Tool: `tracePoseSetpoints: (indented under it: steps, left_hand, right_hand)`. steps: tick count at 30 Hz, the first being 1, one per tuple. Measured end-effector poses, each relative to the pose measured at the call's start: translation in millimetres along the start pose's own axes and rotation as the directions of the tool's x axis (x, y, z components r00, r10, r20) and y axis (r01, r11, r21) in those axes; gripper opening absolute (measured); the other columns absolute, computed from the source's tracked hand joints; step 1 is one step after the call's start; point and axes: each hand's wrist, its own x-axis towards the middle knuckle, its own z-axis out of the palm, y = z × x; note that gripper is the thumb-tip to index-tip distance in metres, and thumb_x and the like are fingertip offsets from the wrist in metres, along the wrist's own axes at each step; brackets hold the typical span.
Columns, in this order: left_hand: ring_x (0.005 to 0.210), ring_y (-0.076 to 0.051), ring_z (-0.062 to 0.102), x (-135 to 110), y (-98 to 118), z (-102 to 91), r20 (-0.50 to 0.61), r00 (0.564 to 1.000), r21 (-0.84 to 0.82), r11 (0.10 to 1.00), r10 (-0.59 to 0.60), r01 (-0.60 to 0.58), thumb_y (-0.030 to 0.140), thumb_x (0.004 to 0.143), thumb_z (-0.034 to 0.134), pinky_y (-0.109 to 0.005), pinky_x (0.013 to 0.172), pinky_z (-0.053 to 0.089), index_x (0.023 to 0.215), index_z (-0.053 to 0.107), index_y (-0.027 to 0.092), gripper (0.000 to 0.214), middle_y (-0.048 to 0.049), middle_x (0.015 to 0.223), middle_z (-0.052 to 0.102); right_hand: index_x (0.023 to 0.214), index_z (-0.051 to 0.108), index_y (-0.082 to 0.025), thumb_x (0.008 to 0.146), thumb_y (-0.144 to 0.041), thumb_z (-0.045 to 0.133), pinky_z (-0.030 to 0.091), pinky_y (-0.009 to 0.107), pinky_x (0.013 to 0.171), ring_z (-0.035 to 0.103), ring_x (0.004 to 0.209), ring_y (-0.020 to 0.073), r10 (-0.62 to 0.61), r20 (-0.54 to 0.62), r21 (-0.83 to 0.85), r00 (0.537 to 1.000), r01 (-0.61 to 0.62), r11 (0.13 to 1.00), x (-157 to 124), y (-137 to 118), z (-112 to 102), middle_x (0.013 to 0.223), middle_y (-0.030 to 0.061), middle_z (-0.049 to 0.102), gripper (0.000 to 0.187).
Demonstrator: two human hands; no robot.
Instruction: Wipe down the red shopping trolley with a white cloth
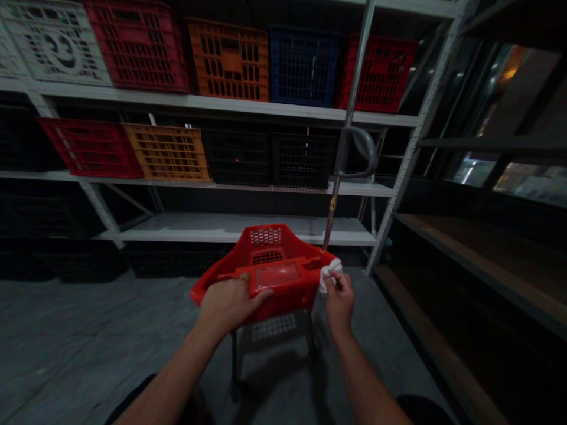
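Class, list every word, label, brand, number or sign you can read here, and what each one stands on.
No words, brands or numbers can be read.
Yellow sticker on the metal pole: too small and blurred to read.
White crate: a rounded, face-like design, no legible letters.
Panel on the red cart: no legible text.

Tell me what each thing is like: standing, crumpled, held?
Red cart: upright, with left hand on it.
White cloth: bunched up, held in right hand.
Metal pole: tilted in this view.
Crates: standing in rows on white shelves.
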Motion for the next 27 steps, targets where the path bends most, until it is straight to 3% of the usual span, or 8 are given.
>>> tracePoseSetpoints:
  steps: [4,7,10,14,16,19,21,27]
  left_hand:
    - [0.071,-0.027,0.06,-2,-3,-3.0,0.034,0.999,0.006,1.0,-0.015,0.015,0.073,0.068,0.017,-0.036,0.062,0.042,0.089,0.054,0.016,0.071,-0.0117,0.073,0.064]
    - [0.072,-0.027,0.06,-3,-6,-4.5,0.044,0.999,0.003,1.0,-0.023,0.023,0.073,0.068,0.02,-0.036,0.063,0.041,0.09,0.054,0.016,0.071,-0.0117,0.073,0.063]
    - [0.073,-0.028,0.06,-4,-11,-4.7,0.045,0.999,-0.013,1.0,-0.003,0.003,0.074,0.068,0.019,-0.036,0.064,0.041,0.092,0.055,0.015,0.073,-0.012,0.075,0.063]
    - [0.075,-0.028,0.06,-6,-19,-3.4,0.027,0.999,-0.01,1.0,0.028,-0.027,0.075,0.067,0.018,-0.036,0.066,0.04,0.093,0.055,0.015,0.075,-0.0136,0.078,0.064]
    - [0.077,-0.028,0.06,-7,-21,-3.1,0.025,0.999,-0.018,0.999,0.035,-0.034,0.076,0.066,0.019,-0.036,0.067,0.04,0.093,0.056,0.015,0.076,-0.0141,0.08,0.064]
    - [0.078,-0.028,0.06,-7,-23,-3.7,0.027,0.999,-0.037,0.999,0.038,-0.037,0.076,0.065,0.022,-0.035,0.068,0.04,0.092,0.056,0.016,0.075,-0.0137,0.08,0.064]
    - [0.079,-0.028,0.06,-8,-24,-4.5,0.021,0.999,-0.04,0.998,0.048,-0.047,0.076,0.065,0.023,-0.035,0.068,0.04,0.091,0.056,0.016,0.074,-0.0136,0.082,0.064]
    - [0.078,-0.028,0.06,-3,-30,-4.0,0.004,0.997,-0.031,0.997,0.077,-0.077,0.077,0.064,0.022,-0.034,0.067,0.041,0.09,0.056,0.016,0.074,-0.0136,0.083,0.064]
  right_hand:
    - [0.08,0.062,-0.015,0.073,-0.032,0.051,0.042,0.029,0.074,0.054,0.081,0.0174,-0.081,0.094,-0.143,0.992,0.094,0.985,42,2,-16,0.083,0.0055,0.056,0.021]
    - [0.076,0.064,-0.016,0.072,-0.029,0.052,0.042,0.029,0.072,0.056,0.077,0.018,-0.076,0.349,-0.236,0.934,0.166,0.958,84,5,-25,0.081,0.0057,0.061,0.019]
    - [0.074,0.066,-0.019,0.071,-0.024,0.052,0.041,0.028,0.07,0.058,0.075,0.0178,-0.057,0.64,-0.306,0.766,0.322,0.896,108,-7,-27,0.079,0.0039,0.066,0.016]
    - [0.068,0.067,-0.02,0.068,-0.016,0.053,0.037,0.023,0.061,0.055,0.062,0.0138,-0.015,0.908,-0.241,0.419,0.551,0.799,108,-44,-17,0.067,0.0,0.065,0.015]
    - [0.059,0.065,-0.018,0.065,-0.012,0.054,0.032,0.021,0.054,0.049,0.052,0.0106,0.086,0.943,-0.266,0.322,0.573,0.775,102,-58,-3,0.056,-0.0017,0.06,0.014]
    - [0.05,0.058,-0.015,0.061,-0.01,0.054,0.026,0.019,0.047,0.039,0.043,0.0067,0.309,0.927,-0.372,0.211,0.429,0.823,89,-64,24,0.044,-0.0051,0.05,0.013]
    - [0.049,0.054,-0.015,0.061,-0.008,0.05,0.025,0.019,0.044,0.035,0.039,0.0055,0.395,0.903,-0.43,0.169,0.321,0.844,79,-60,42,0.04,-0.0067,0.044,0.015]
    - [0.056,0.055,-0.014,0.065,-0.007,0.044,0.026,0.017,0.044,0.036,0.04,0.0056,0.367,0.911,-0.407,0.187,0.277,0.87,69,-58,50,0.043,-0.0064,0.046,0.017]
